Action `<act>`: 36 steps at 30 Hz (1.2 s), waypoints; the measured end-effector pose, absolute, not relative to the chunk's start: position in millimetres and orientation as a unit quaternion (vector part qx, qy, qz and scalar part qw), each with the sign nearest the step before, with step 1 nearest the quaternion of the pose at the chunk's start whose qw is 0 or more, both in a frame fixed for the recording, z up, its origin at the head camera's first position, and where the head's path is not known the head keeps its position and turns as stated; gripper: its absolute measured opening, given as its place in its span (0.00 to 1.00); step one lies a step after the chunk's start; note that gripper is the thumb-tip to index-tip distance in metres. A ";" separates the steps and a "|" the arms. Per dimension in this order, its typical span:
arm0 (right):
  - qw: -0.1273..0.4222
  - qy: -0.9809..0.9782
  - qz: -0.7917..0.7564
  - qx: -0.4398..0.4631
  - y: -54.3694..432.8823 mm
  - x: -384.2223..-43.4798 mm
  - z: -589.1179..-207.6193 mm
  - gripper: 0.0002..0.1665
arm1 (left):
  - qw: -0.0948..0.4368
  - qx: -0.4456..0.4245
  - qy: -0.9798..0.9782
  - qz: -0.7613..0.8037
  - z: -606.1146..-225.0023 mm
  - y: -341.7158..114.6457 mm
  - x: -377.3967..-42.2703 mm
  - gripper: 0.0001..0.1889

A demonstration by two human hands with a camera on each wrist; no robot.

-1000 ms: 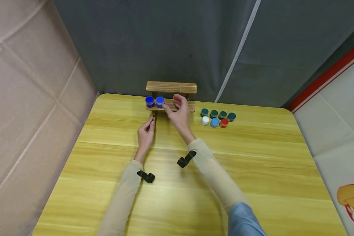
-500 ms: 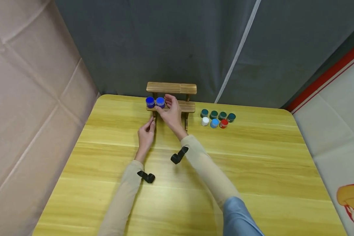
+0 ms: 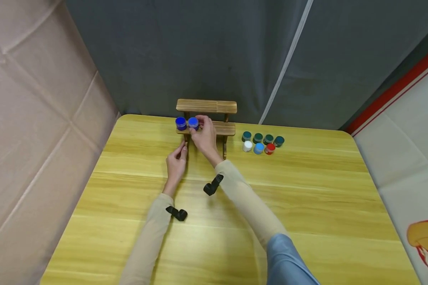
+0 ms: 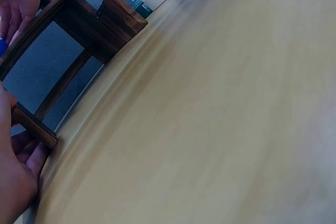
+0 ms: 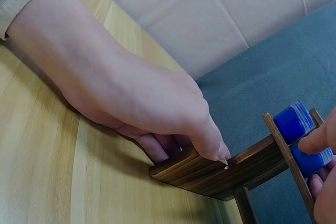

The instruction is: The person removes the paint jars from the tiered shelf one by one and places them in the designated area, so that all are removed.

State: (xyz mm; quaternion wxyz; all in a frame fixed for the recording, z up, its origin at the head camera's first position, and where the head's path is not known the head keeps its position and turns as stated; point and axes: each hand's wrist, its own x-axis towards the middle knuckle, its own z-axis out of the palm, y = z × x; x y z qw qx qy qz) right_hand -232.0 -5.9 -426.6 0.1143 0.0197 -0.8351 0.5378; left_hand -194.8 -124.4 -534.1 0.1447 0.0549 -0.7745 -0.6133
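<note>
A small two-tier wooden rack (image 3: 207, 105) stands at the back of the table. On the left end of its lower shelf sit two paint jars with blue lids. My right hand (image 3: 206, 140) pinches the lighter blue jar (image 3: 193, 122) between thumb and fingers. Just left of it is the darker blue jar (image 3: 180, 123). My left hand (image 3: 176, 164) grips the front end of the rack's left leg (image 5: 184, 169), thumb on one side and fingers behind, as the right wrist view shows. In the left wrist view the blue jars are mostly out of frame.
Right of the rack, several dark green-lidded jars (image 3: 258, 137) form a row. In front of them are a white jar (image 3: 247, 146), a light blue jar (image 3: 258, 148) and a red jar (image 3: 270, 149). A grey curtain (image 3: 199, 51) hangs behind the table (image 3: 306, 198).
My right hand has moved left along the lower shelf, and its fingers have closed in around the lighter blue jar. The left hand keeps its hold on the rack's leg.
</note>
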 end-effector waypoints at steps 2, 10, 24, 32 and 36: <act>0.115 -0.835 0.537 0.021 -5.3 -232.6 -427.3 0.24 | 0.144 0.053 -0.774 -0.615 -534.9 -124.4 -194.8 0.18; 0.128 -0.819 0.558 0.019 1.2 -230.0 -429.9 0.24 | 0.136 0.053 -0.769 -0.622 -535.4 -123.0 -193.1 0.18; 0.178 -0.780 0.600 0.029 40.2 -223.7 -426.0 0.24 | 0.137 0.055 -0.760 -0.633 -535.3 -122.1 -193.9 0.18; 0.201 -0.767 0.609 0.019 62.9 -223.3 -422.1 0.24 | 0.130 0.059 -0.758 -0.636 -534.6 -124.3 -194.1 0.18; 0.220 -0.765 0.605 0.018 71.9 -222.2 -423.0 0.25 | 0.125 0.060 -0.761 -0.634 -533.6 -124.1 -193.5 0.18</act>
